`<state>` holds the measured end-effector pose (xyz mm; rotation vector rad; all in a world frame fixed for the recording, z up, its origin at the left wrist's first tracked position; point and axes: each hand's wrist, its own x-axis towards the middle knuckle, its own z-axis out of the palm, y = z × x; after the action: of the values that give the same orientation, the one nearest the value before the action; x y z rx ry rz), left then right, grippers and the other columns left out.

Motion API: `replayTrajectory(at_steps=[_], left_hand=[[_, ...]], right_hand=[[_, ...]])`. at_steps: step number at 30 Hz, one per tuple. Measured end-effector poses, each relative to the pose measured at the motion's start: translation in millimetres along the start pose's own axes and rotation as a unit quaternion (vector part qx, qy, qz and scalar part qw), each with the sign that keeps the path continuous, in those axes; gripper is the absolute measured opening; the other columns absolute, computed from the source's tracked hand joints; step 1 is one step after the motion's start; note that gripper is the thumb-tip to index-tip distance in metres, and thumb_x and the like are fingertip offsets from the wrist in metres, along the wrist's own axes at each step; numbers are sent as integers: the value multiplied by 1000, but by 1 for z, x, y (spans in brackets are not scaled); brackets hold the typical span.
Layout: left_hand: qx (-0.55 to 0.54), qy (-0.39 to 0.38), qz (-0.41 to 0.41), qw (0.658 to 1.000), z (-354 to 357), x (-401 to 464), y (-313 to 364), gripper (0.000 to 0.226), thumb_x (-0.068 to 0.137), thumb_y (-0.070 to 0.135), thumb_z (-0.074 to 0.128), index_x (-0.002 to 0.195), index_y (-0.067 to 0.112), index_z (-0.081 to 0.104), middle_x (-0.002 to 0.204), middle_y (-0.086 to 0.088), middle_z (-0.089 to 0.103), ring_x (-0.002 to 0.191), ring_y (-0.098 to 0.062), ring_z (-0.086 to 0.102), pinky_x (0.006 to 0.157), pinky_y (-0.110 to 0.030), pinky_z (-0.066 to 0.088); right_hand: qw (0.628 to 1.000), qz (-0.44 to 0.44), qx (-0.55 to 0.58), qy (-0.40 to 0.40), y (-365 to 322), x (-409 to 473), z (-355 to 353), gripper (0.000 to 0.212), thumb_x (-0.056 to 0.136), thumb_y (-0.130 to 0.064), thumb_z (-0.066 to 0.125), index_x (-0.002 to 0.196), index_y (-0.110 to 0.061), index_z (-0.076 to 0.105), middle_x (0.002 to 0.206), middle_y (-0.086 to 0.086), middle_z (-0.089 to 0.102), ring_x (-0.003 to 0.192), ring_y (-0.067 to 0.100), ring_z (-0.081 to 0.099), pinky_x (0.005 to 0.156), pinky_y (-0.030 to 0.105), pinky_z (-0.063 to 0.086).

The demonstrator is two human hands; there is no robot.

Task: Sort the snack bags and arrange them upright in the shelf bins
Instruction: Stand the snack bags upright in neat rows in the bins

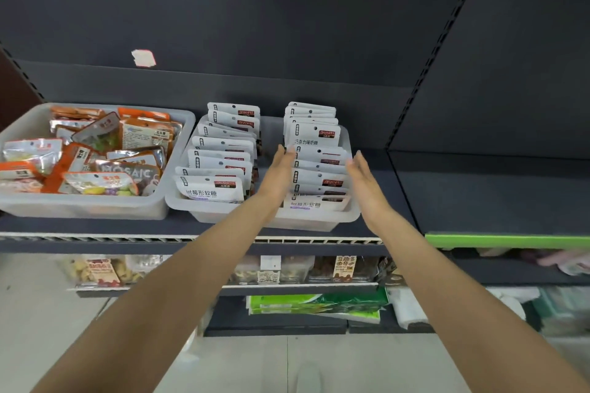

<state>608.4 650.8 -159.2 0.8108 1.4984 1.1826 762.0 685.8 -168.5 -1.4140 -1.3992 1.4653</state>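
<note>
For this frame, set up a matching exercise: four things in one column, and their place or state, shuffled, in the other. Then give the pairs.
Things:
1. left bin
2. right row of white bags
3. green strip
4. white scrap

Places or states:
A. stuck on the dark back panel
B. upright, between the left hand and right hand
C. holds orange bags lying jumbled
D. front edge of the neighbouring shelf on the right

Pairs: 1-C, 2-B, 3-D, 4-A
</note>
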Motion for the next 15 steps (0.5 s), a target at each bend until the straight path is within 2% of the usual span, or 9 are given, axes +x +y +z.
replayTrajectory(at_steps=[3, 5, 9, 12, 15], left_hand=[[-3, 22, -22, 1000, -2, 15, 8, 55, 101, 45, 27, 152, 29, 12, 156, 2, 23, 143, -22, 22, 114, -39, 19], [-12, 22, -48, 999, -1, 26, 8, 56, 100, 49, 27, 151, 30, 17, 153, 0, 32, 138, -23, 33, 109, -37, 28], [-3, -24, -62, 998, 7, 40, 5, 52, 99, 51, 28, 141, 24, 40, 132, 0, 55, 116, -20, 55, 97, -35, 44], [22, 8, -53, 998, 1, 53, 5, 54, 99, 54, 27, 138, 23, 46, 132, -1, 56, 120, -20, 53, 104, -36, 38], [8, 67, -57, 996, -4, 68, 14, 56, 98, 54, 28, 141, 20, 41, 137, 0, 50, 126, -21, 47, 109, -35, 32]], right_hand=[[1000, 1, -11, 11, -7, 15, -11, 58, 99, -48, 34, 151, -33, 14, 156, -7, 22, 143, 17, 23, 114, 37, 20], [1000, 15, -9, 4, -7, 24, -12, 57, 98, -50, 33, 150, -34, 15, 156, -7, 23, 142, 17, 24, 116, 39, 20], [998, 26, -19, -62, 3, 40, -3, 49, 96, -56, 33, 141, -40, 35, 145, -8, 43, 133, 16, 40, 113, 44, 30], [1000, 3, -6, -8, 4, 56, -9, 41, 99, -46, 35, 132, -27, 50, 131, -6, 55, 123, 15, 50, 107, 37, 36], [1000, 13, -12, 14, 0, 78, -22, 46, 98, -46, 37, 137, -23, 45, 138, -4, 49, 127, 14, 45, 109, 36, 33]])
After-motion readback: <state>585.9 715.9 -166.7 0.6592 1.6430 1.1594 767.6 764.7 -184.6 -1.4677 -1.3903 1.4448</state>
